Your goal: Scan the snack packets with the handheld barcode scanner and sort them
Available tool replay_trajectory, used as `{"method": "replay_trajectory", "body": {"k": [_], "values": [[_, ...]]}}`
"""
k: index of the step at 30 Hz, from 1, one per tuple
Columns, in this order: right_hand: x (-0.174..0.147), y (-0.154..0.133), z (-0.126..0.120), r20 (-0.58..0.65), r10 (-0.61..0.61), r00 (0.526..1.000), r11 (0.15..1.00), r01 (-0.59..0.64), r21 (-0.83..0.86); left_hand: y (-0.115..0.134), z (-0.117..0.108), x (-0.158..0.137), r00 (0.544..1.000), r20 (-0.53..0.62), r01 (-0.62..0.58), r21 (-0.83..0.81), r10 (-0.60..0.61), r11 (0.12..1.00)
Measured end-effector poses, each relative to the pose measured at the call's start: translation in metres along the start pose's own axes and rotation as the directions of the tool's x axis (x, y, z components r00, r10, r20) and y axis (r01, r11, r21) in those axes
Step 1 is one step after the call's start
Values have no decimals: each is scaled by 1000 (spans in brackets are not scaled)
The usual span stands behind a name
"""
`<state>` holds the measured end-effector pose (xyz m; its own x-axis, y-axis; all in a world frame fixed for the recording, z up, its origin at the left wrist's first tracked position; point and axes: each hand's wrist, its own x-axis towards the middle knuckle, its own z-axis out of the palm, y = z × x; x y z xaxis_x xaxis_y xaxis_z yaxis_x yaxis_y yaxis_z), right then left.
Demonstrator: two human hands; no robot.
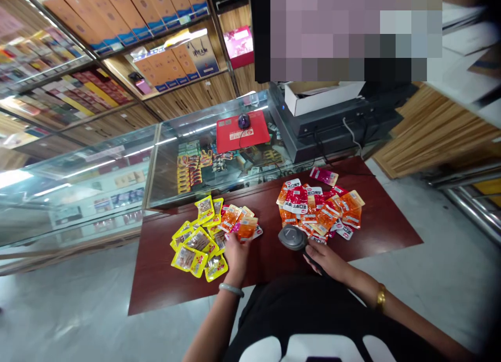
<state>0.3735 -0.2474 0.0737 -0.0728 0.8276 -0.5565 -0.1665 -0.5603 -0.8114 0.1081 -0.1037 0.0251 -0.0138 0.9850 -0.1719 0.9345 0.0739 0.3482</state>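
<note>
My right hand (326, 258) is wrapped round the handle of a grey handheld barcode scanner (293, 238), whose head points left over the table. In my left hand (237, 252) is an orange snack packet (246, 228), pinched at its lower edge above a few other orange and white packets (230, 216). A pile of yellow snack packets (198, 242) lies just left of that hand. Beyond the scanner spreads a larger pile of red, orange and white packets (321, 210), with one pink packet (324, 176) at its far edge.
The dark red table (156, 268) adjoins a glass display counter (164, 169). On the counter are a red mouse pad (227, 135), a computer mouse (243, 121) and a grey cash drawer (309, 124) carrying a white box (305, 105). Stocked shelves (156, 38) stand behind.
</note>
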Motion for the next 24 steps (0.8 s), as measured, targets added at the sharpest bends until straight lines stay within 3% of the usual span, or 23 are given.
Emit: {"method": "replay_trajectory", "body": {"k": [2,4,6,8,12,18,22,24], "values": [[-1,6,-2,-15,9,1000,1000,-9,9,-9,-15,11,987,-154,-35,71,45,997],[-3,11,-5,-38,6,999,1000,-6,9,-5,-21,20,975,-166,-133,103,149,986],[-5,14,-7,-67,-7,998,1000,8,9,14,-13,26,962,-38,-266,61,269,962],[-7,15,-11,-102,-14,995,1000,16,19,43,5,28,921,102,-372,-46,375,927],[-9,10,-19,-192,-18,981,997,31,65,113,53,27,832,243,-445,-245,499,861],[-8,4,-38,-332,20,943,992,23,125,196,94,32,837,229,-486,-104,496,868],[-9,5,-48,-367,13,930,991,37,131,225,104,39,903,262,-365,45,342,930],[-9,6,-53,-376,-4,927,990,56,128,230,106,42,913,293,-323,89,285,942]]}}
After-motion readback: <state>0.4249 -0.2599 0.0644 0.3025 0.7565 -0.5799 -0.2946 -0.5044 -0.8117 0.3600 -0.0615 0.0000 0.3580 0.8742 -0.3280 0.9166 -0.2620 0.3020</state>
